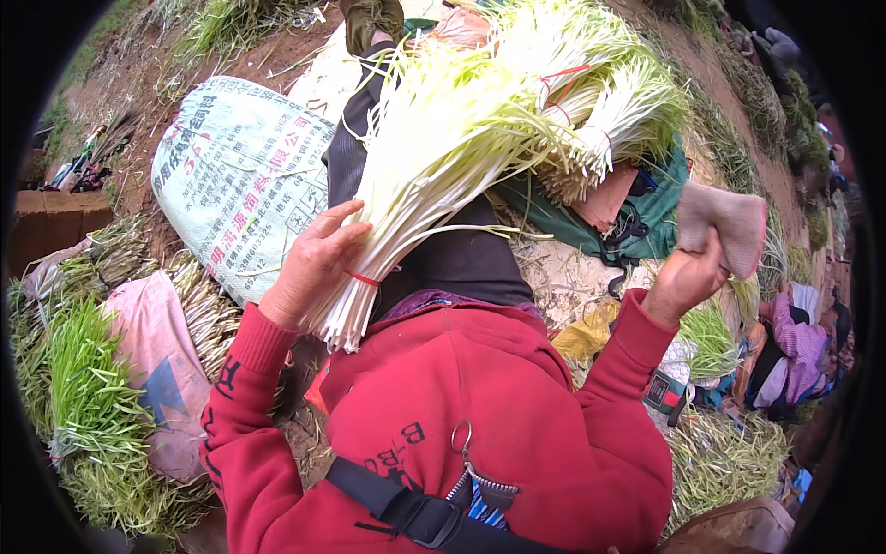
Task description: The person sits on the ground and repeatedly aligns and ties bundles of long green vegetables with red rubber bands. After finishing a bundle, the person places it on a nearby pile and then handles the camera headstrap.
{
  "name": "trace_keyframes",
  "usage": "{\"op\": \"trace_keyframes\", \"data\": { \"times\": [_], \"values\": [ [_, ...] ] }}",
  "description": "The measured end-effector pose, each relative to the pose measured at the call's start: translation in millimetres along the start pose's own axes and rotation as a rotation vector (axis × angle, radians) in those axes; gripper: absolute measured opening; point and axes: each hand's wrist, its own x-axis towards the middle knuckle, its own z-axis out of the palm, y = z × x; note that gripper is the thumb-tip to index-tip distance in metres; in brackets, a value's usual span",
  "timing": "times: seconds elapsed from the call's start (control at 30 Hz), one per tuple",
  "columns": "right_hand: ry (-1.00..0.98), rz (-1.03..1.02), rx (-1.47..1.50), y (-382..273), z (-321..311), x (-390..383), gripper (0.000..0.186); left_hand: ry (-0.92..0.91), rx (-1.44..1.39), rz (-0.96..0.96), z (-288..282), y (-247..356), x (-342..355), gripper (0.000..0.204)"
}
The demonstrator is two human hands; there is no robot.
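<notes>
**Bundle of pale stalks held across the lap, cloth raised at the right**

Nearest, a red jacket with a black strap fills the lower frame. The left hand is wrapped on a bundle of white-green stalks just above its cut ends, beside a red band; the bundle lies slanting across the lap, its tips fanning up and away. The right hand is clamped on a folded brown cloth, lifted well apart from the bundle. As a judgement, the grip is best kept close to the band so the stalks stay even, and the cloth drawn along the stalks, not across, so none are bent.

Left of the lap a printed sack lies on the ground; a pink bag and green bunches crowd the left elbow. Farther off, tied bundles rest over a green bag, hemming in the tips.
</notes>
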Motion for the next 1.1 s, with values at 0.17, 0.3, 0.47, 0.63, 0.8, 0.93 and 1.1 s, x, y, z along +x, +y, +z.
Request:
{"op": "trace_keyframes", "data": {
  "times": [0.17,0.3,0.47,0.63,0.8,0.93,1.1],
  "values": [
    [-1.14,-0.478,-0.299,19,101,-127,0.03,0.069,0.266,0.132,-7,8,5,0.013],
    [-1.453,-0.83,-0.333,43,123,-192,0.016,0.16,0.247,0.046,3,-3,2,0.013],
    [-1.289,-0.912,-0.714,116,120,-146,0.013,0.369,0.081,-0.182,2,-24,-10,0.006],
    [-1.137,-0.889,-1.412,167,99,-48,0.012,0.307,0.045,-0.064,-1,-5,44,0.037],
    [-1.029,-0.663,-1.497,118,75,-27,0.028,0.0,0.181,-0.087,15,-23,109,0.058],
    [-1.22,-0.435,-1.004,56,66,-73,0.03,0.034,-0.208,-0.279,5,-59,104,0.046],
    [-1.516,-0.496,-0.613,41,104,-158,0.027,0.165,-0.671,-0.408,20,-73,88,0.049]
  ]
}}
